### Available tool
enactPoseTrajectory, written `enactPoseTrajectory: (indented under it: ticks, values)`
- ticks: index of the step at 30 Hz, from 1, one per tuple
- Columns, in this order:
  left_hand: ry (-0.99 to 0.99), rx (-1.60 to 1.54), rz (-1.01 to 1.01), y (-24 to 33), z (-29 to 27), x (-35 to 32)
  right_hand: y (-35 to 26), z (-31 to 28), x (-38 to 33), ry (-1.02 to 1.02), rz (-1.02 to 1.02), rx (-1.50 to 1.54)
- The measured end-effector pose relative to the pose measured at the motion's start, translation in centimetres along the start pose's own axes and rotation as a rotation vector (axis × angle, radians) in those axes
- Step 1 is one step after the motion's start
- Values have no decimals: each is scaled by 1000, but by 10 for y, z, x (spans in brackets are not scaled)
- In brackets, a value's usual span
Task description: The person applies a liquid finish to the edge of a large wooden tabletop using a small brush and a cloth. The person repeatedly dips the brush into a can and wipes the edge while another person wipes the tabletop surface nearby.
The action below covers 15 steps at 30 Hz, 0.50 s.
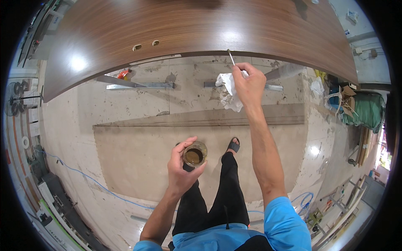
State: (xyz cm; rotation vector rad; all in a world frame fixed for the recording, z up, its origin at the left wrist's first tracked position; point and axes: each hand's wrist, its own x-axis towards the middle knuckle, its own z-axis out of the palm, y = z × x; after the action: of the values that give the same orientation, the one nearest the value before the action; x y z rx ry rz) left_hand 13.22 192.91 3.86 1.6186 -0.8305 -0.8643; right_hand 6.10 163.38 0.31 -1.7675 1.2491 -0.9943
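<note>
My left hand [179,171] is wrapped round a small clear cup [203,149] with brown liquid in it, held upright in front of my legs. Between the fingertips of my right hand [250,87] is a thin white stick [232,57] with a dark tip; whether it is a fine brush or a swab I cannot tell. That tip meets the near edge of a large wood-grain board [188,31]. Crumpled white tissue [226,81] hangs from the same hand, partly hidden by it. Two oval holes [137,47] pierce the board left of the tip.
Metal legs [142,85] stand below the board. Brown sheeting [138,154] lies under my feet, with a folded strip across it. A blue cable [96,183] runs along the floor. At the left is a fan [17,98]; at the right, a green bag [368,111] beside cardboard.
</note>
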Motion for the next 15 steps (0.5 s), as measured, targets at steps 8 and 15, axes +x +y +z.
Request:
enactPoseTrajectory:
  ticks: [8,15]
  values:
    - [-19,-77,-19,-3,3,2,-2,-1,1,-1,17,13]
    - [-10,-67,-29,-5,0,4,7,0,0,60,-76,-31]
